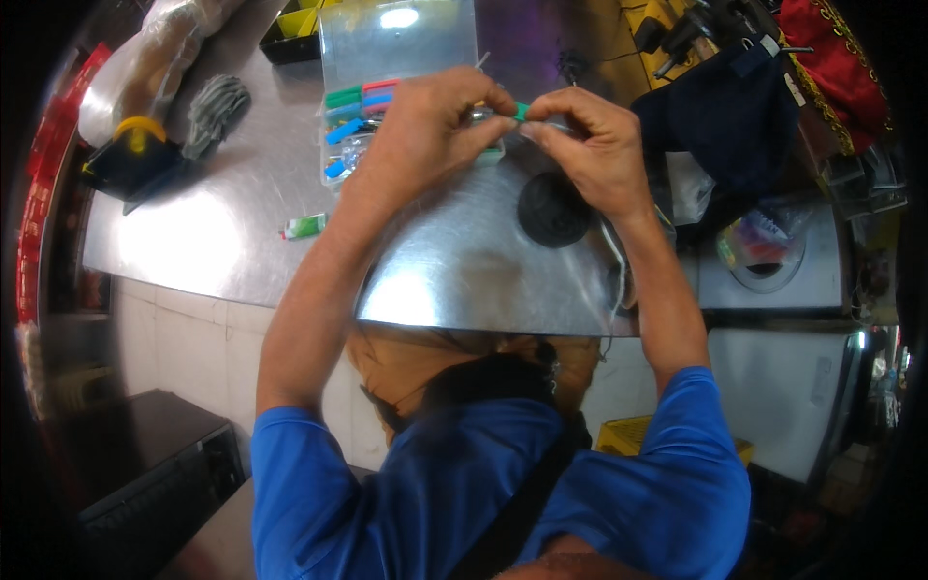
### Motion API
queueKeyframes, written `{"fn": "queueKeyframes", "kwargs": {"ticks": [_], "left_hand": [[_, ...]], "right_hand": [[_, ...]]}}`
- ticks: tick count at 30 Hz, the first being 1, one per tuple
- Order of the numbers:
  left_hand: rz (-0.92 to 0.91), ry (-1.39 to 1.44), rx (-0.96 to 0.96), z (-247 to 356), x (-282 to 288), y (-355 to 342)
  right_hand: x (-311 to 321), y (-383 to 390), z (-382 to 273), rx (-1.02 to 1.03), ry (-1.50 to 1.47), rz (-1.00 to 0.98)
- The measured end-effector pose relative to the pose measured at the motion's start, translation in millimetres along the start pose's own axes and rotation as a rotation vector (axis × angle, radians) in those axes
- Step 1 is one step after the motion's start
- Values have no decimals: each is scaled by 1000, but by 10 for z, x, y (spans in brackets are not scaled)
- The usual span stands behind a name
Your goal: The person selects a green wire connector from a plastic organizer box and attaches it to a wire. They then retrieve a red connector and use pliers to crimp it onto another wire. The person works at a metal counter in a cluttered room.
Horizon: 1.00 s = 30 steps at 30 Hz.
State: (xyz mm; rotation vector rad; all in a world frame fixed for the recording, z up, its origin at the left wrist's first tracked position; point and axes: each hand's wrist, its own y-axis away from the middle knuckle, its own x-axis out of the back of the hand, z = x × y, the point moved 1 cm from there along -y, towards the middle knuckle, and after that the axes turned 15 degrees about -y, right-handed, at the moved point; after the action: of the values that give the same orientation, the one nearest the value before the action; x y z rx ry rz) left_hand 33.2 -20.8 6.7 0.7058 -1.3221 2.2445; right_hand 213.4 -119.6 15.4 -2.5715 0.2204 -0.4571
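Observation:
My left hand (447, 121) and my right hand (597, 147) meet above a metal table (435, 261), fingertips pinched. Between them is a small green piece (522, 112), gripped from both sides; its exact kind is too small to make out. Behind my left hand lies a clear plastic compartment box (329, 174) with its lid (398, 48) raised. Green, red and blue pieces fill its compartments, and my left hand and wrist hide part of them. Under my right hand sits a round black object (554, 210).
A small green-and-white tube (305, 227) lies left of my left forearm. Farther left are a grey bundle (217, 108) and a black-and-yellow holder (135, 159). Dark blue cloth (720, 126) lies at the right, with a white cord (619, 266) near the table edge.

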Motion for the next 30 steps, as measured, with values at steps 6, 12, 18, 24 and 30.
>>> {"fn": "queueKeyframes", "kwargs": {"ticks": [6, 12, 18, 24, 30], "left_hand": [[-110, 103, 144, 25, 42, -3], [-90, 453, 272, 0, -29, 8], [-261, 372, 277, 24, 16, -4], [-296, 401, 309, -17, -6, -4], [-293, 474, 325, -39, -12, 1]], "right_hand": [[17, 10, 9, -22, -148, 34], [11, 0, -33, 28, -198, 51], [35, 2, -5, 23, -150, 47], [11, 7, 25, 23, -183, 60], [12, -4, 27, 57, -92, 46]]}}
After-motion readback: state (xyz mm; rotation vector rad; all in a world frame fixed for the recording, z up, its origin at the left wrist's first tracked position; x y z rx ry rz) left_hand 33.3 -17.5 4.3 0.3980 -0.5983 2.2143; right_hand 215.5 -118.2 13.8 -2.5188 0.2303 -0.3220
